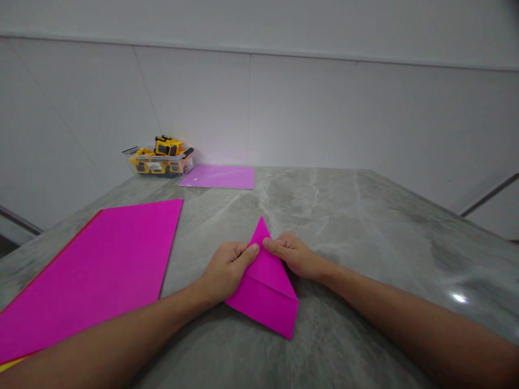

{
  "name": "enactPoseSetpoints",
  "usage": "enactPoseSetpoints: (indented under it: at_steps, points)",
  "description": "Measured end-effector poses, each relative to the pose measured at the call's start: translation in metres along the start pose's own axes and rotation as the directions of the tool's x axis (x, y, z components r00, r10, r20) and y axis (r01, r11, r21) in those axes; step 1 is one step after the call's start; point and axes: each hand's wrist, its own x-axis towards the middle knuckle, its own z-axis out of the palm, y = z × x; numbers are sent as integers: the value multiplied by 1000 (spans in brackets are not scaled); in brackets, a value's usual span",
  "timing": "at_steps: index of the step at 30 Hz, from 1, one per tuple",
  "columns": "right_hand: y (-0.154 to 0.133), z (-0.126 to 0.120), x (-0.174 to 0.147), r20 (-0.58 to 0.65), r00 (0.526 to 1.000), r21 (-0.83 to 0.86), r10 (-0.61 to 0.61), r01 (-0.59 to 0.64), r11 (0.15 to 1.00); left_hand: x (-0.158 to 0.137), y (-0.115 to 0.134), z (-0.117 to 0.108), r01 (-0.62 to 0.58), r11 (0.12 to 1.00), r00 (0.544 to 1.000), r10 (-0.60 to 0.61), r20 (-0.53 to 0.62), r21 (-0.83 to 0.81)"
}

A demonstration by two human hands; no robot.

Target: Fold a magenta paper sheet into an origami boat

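Observation:
A folded sheet of magenta paper (268, 286) is held up just over the table in front of me. Its upper part tapers to a point that faces away, and a crease or folded edge crosses it above the wider lower band. My left hand (231, 267) grips its left side, thumb on top and curled fingers underneath. On the right side, my right hand (294, 254) pinches the paper near the point in the same way. Both thumbs lie close together on the upper face. The fingers behind the paper are partly hidden.
A stack of large paper sheets (109, 259), magenta on top with red and yellow edges, lies at the left. A pale purple packet (221, 177) lies at the back by the wall. Beside it stands a clear plastic box (158, 165) with yellow toy vehicles (167, 147) on the grey marbled table (365, 227).

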Motion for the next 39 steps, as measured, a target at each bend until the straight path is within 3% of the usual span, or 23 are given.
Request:
enactPoseSetpoints:
  at_steps: [5, 11, 15, 20, 26, 29, 33, 35, 39]
  points:
    - [2, 0, -1, -25, 1000, -37, -5, 4, 999, 1, -3, -2, -24, 1000, 999, 25, -35, 16]
    - [2, -2, -2, 38, 999, -147, 1, 4, 989, 2, 0, -5, -48, 997, 978, 35, -204, -56]
    - [2, -4, 1, 28, 1000, -136, 3, 1, 991, 3, 1, -8, -44, 994, 967, 18, -254, -98]
    - [2, -10, 3, 67, 997, -184, -31, 43, 982, 4, 0, -11, -97, 994, 910, 64, -410, -60]
    - [0, -6, 0, -56, 998, -331, -19, -1, 944, 6, -1, -13, -113, 992, 889, 124, -441, 53]
    - [-1, -1, -6, -142, 972, -516, -186, 88, 852, 8, 0, -11, -110, 987, 898, 148, -415, 116]
    - [-3, 7, -14, -121, 858, -795, -499, 218, 567, 9, 2, -9, -208, 959, 886, 269, -377, 195]
    - [-3, 9, -16, -80, 836, -849, -543, 229, 477, 9, 2, -9, -268, 951, 887, 305, -347, 152]
    - [-3, 7, -14, -48, 872, -863, -488, 210, 460, 12, -3, -12, -309, 951, 882, 287, -374, 1]
